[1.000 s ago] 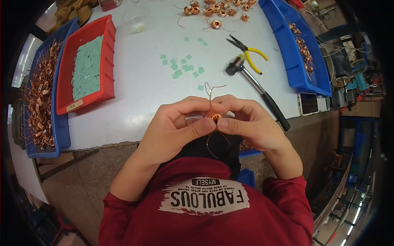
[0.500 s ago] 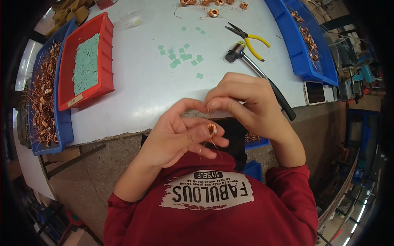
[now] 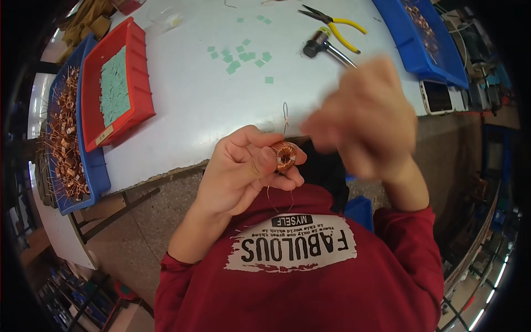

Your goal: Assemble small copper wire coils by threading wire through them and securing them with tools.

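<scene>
Head view: I see that the left grip [image 3: 238,171] is closed on one copper coil [image 3: 287,148], which it holds near the front edge of the worktop [image 3: 188,83]. The right grip [image 3: 369,122] beside it is blurred, so I cannot tell if it is open. Green squares [image 3: 243,56] lie scattered near the pliers [image 3: 331,20] and the hammer [image 3: 317,44].

Ring-shaped copper-coloured wire coil [image 3: 285,147]: glossy metal, finely ridged
Flat white tabletop [image 3: 188,83]: smooth, softly glossy
Red rectangular plastic tray [image 3: 140,72]: smooth, shiny
Small pale-green square pieces [image 3: 244,56]: matt, paper-like
Yellow-handled black pliers [image 3: 332,20]: dark metal, smooth plastic-looking grips
Black-headed hammer [image 3: 337,53]: polished metal shaft
Dark-red long-sleeved top [image 3: 310,296]: matt cloth
</scene>
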